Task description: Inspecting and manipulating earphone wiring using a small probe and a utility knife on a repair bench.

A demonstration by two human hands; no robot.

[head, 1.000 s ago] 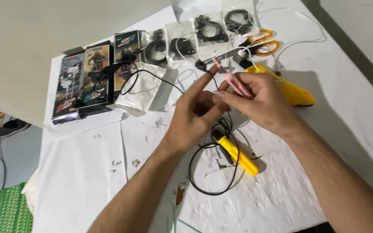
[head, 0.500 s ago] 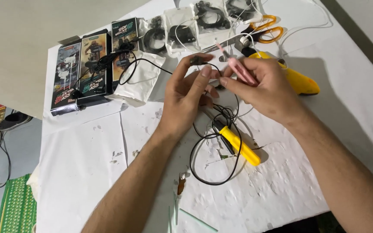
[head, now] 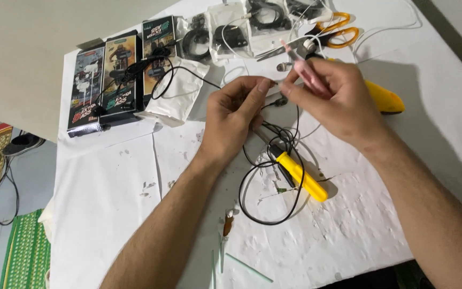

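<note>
left hand (head: 233, 115) pinches a thin black cable (head: 266, 176); right hand (head: 330, 93) grasps a pink tool (head: 300, 67) above a paper-covered table (head: 108, 214).

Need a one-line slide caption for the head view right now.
Left hand pinches a thin black cable while right hand holds a pink tool above a paper-covered table.

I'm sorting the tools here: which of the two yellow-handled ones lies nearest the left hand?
The yellow-handled tool lying inside the black cable loop, just below the left hand; the other yellow tool sits behind the right hand.
</note>
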